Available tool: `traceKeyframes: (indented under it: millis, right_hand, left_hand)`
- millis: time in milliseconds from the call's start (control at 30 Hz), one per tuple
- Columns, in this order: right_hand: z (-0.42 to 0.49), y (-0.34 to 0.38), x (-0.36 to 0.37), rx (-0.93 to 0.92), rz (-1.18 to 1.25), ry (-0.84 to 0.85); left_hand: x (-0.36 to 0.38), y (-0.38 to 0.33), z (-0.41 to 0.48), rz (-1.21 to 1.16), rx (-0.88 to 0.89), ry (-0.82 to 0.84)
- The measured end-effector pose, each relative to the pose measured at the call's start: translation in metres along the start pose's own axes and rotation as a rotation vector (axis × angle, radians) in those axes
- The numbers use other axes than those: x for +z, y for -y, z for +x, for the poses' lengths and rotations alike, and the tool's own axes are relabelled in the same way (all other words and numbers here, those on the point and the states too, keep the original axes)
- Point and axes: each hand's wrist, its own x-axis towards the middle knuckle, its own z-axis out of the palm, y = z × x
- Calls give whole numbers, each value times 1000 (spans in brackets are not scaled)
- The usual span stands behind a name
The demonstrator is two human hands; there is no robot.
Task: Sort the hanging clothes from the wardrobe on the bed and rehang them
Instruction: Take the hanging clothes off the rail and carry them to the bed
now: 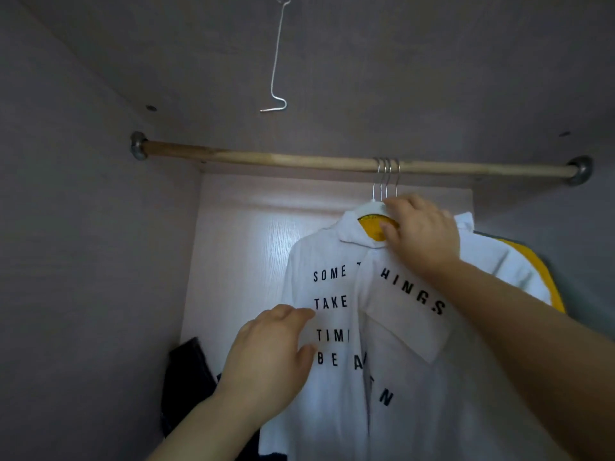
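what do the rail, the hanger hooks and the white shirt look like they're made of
Rail: wood, matte, tan with grain streaks and darker patches. Hanger hooks: thin metal wire, silvery with a shine. White shirt: soft matte fabric, perhaps cotton, since it folds and drapes; the black letters look printed. The exact fibre cannot be told.

A wooden rod [266, 159] crosses the upper middle of the frame, held by a metal socket [138, 150] at left and another at right. Right of centre, three wire hanger hooks [387, 164] sit close together over it. Below them hang a white shirt [332, 294] with black lettering and, behind it at right, a yellow-striped garment [545, 277].
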Motion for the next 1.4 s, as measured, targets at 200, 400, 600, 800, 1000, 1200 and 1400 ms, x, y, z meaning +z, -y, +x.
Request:
traceKeyframes:
  millis: [200, 400, 600, 800, 1000, 1200, 1400]
  right_hand:
    - [16, -27, 31, 45, 62, -74]
    - [34, -26, 40, 20, 275, -174]
    - [50, 5, 26, -10, 422, -297]
    - [22, 61, 12, -181, 615, -287]
    - [-71, 128, 16, -397, 771, -299]
    - [-165, 196, 11, -529, 1064, -174]
    - [-257, 260, -13, -615, 1392, -49]
  left_hand:
    - [8, 13, 11, 77, -44, -8]
    - [11, 12, 22, 132, -58, -60]
    - [-12, 4, 32, 160, -37, -238]
    - [-47, 10, 19, 243, -66, -487]
    - [-71, 24, -48, 296, -240, -505]
    - [-87, 18, -169, 378, -517, -405]
    - [-116, -24, -284, 537, -773, -448]
